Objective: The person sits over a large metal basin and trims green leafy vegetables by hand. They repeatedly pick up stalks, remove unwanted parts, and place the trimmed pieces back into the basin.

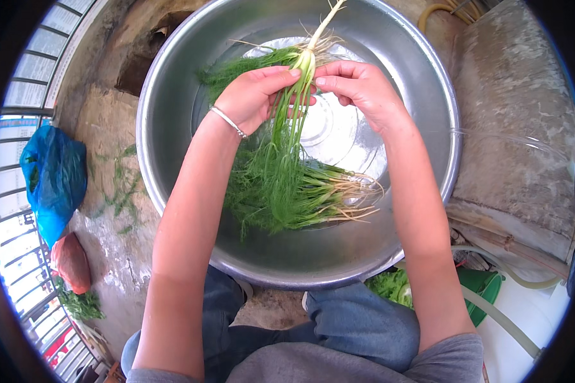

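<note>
Over a large metal basin [412, 158], my left hand [263, 93] holds a feathery green herb plant with a long pale root [306, 62], its thumb across the lower stems. A thin bracelet circles that wrist. My right hand [352, 86] is at the stalk's right side, thumb and index fingertips close together; whether a stem is pinched between them cannot be told. The root points up and away, and the leaves hang down towards a bunch of the same herb [316, 196] lying in the basin, its thin roots to the right. More herb fronds [235, 72] lie behind my left hand.
A clear stream or tube [512, 139] reaches the basin's right rim beside a concrete ledge [512, 95]. At left, blue [55, 177] and red plastic bags [72, 263] lie by metal bars. A green bucket [481, 287], hoses and leafy greens [393, 287] are at lower right.
</note>
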